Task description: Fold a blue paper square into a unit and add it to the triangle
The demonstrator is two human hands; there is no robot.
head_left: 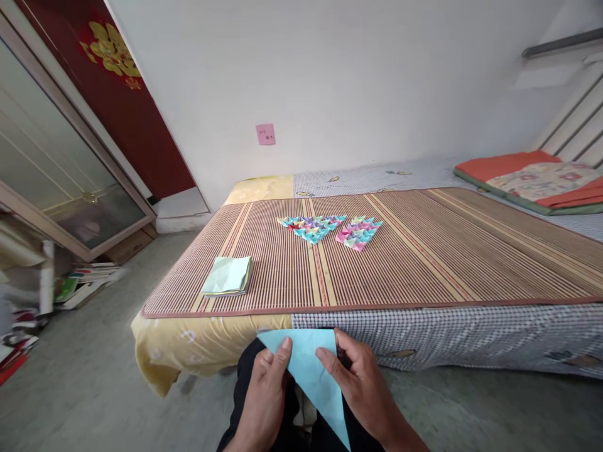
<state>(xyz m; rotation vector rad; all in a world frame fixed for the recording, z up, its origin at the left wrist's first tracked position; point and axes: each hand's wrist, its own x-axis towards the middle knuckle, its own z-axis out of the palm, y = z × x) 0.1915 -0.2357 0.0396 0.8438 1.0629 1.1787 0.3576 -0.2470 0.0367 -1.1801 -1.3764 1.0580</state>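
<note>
A light blue sheet of paper (313,370), folded into a triangle, is held between both hands over my lap. My left hand (271,383) pinches its left side, thumb on top and fingers behind. On the right edge, my right hand (360,380) grips it the same way, the thumb pressing on the face of the paper. One long corner hangs down past the bottom of the view. Beyond my hands, on the mat, lie two groups of small multicoloured folded paper pieces (315,227) (358,233). A stack of square paper (228,275), pale green on top, sits to the left.
The striped bamboo mat (400,276) covers the bed, over yellow and checked cloth (447,329). A folded orange quilt (527,176) lies at the back right. A pink note (265,134) is stuck on the wall. Books (89,279) lie on the floor at left.
</note>
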